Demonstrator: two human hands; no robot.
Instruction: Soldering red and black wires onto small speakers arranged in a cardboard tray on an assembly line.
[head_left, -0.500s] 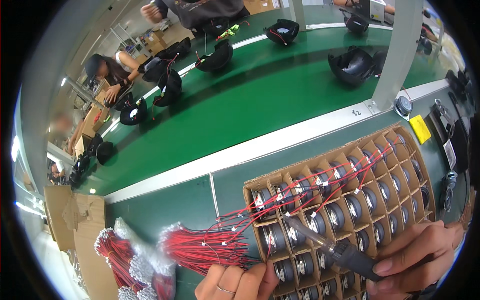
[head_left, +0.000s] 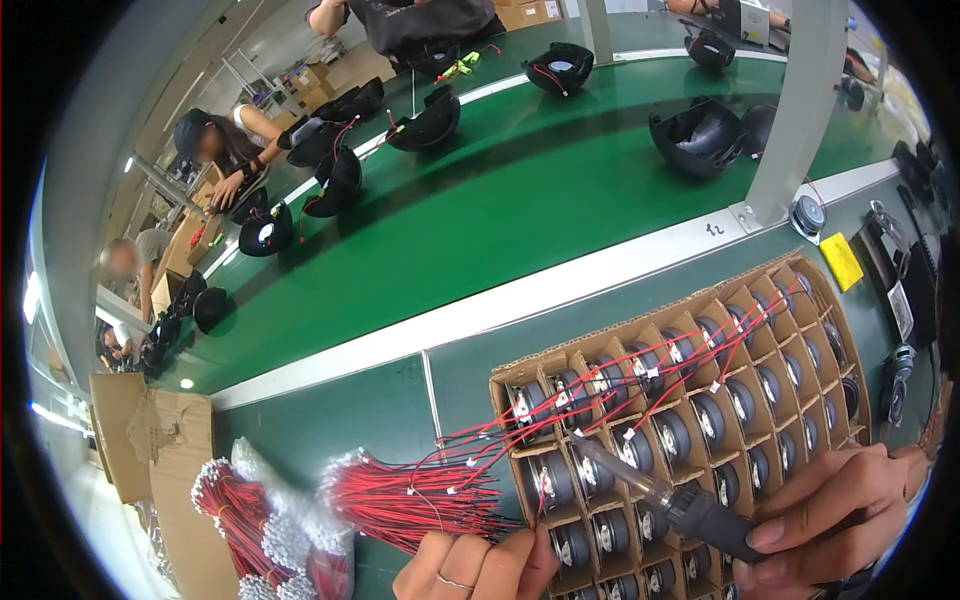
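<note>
Far left, a cardboard box (head_left: 180, 450) stands against the worktop (head_left: 385, 390), and next along come the bundled red-and-black wires (head_left: 240, 525), partly in clear plastic. Then a loose, white-tipped wire pile (head_left: 415, 500) fans out, and here's the left hand (head_left: 475, 570), thumb and forefinger pinching a red wire (head_left: 541, 495) at the edge of the divided carton (head_left: 580, 350)! Speakers (head_left: 675, 430) fill its compartments, wires draped across; above them the soldering iron (head_left: 705, 515) slants, its handle gripped in the right hand (head_left: 835, 515).
</note>
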